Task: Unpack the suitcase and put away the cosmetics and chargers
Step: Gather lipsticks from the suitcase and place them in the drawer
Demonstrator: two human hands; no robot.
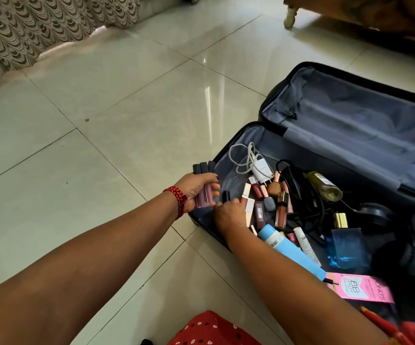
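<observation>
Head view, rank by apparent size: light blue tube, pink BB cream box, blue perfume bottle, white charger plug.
1. light blue tube and pink BB cream box: look alike, box nearer the camera, so unranked
2. blue perfume bottle
3. white charger plug

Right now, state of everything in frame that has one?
suitcase: open, flat on floor
left hand: grips lip gloss tubes
right hand: pinches black-capped tube
white charger: in suitcase, cable bundled
blue bottle: lying in suitcase

Glossy pale tiled floor (pixel 102 108), patterned curtain (pixel 27 28) at far left, wooden furniture leg (pixel 290 18) beyond
</observation>
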